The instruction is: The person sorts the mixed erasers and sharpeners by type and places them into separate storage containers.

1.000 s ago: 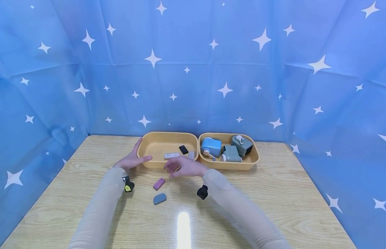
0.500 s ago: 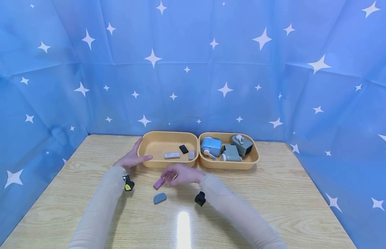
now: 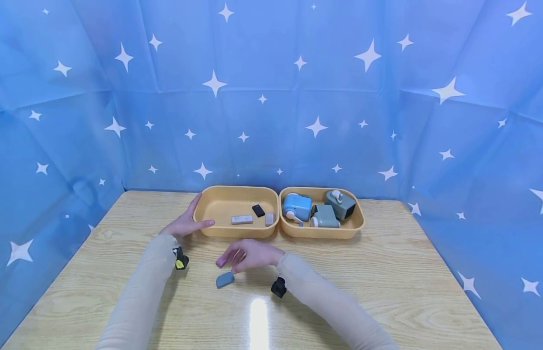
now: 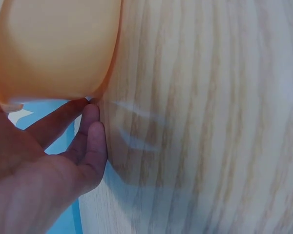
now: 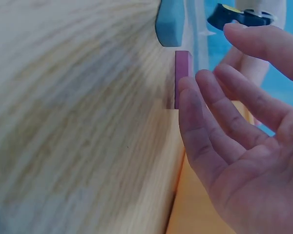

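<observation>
At the left end of the left tan bin [image 3: 218,231], my left hand [image 3: 183,225] grips the corner, thumb by the front rim and fingers along the outer side. The left wrist view shows those bent fingers [image 4: 95,139] against the bin's lower edge. My right hand [image 3: 253,254] is low over the table with fingers apart, its fingertips right at a small pink eraser-like block [image 5: 182,73] and partly covering it in the head view. Just nearer to me lies a blue-grey block with rounded corners [image 3: 225,280], close to the right thumb.
Inside the left bin are a black block [image 3: 258,210], a whitish block [image 3: 242,219] and a smaller pale block [image 3: 269,218]. A second tan bin [image 3: 359,224] adjoins it, holding a blue crank pencil sharpener [image 3: 299,206] and two grey-green ones [image 3: 325,216]. Starry blue cloth surrounds the table.
My right hand has moved from the front of the left bin toward me and slightly left, down to the pink block. The left hand stays at the bin.
</observation>
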A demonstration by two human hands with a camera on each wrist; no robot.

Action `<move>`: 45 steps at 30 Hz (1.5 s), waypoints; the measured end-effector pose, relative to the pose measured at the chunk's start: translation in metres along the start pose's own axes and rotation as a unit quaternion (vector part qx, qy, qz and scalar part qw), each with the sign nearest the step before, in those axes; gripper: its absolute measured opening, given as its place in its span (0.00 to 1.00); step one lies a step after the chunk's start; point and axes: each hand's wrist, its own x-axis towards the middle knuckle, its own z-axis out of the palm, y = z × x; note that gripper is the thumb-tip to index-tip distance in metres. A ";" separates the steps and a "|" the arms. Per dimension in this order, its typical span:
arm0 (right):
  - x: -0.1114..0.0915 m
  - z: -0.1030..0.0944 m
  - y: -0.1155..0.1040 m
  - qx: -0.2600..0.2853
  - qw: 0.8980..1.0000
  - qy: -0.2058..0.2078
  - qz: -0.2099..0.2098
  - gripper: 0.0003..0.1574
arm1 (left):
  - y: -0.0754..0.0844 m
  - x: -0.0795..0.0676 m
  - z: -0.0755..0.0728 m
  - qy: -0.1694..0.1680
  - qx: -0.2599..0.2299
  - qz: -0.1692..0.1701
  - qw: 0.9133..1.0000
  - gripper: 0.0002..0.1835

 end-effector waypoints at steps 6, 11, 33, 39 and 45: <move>0.000 0.004 0.000 -0.012 1.000 0.004 0.009 0.24 | -0.001 0.002 0.000 -0.003 -0.006 -0.003 1.000 0.59; 0.001 0.008 -0.001 -0.022 0.999 0.007 0.030 0.26 | -0.001 0.002 0.000 -0.005 -0.010 -0.003 1.000 0.60; 0.009 0.025 -0.006 -0.074 0.996 -0.006 0.057 0.22 | -0.001 0.001 0.000 -0.009 -0.001 -0.003 1.000 0.60; 0.009 0.027 -0.006 -0.091 0.994 -0.004 0.059 0.20 | -0.002 0.001 0.000 -0.009 0.004 -0.003 1.000 0.60; 0.010 0.029 -0.005 -0.096 0.994 0.002 0.057 0.18 | -0.004 0.002 0.000 -0.008 -0.005 -0.001 1.000 0.60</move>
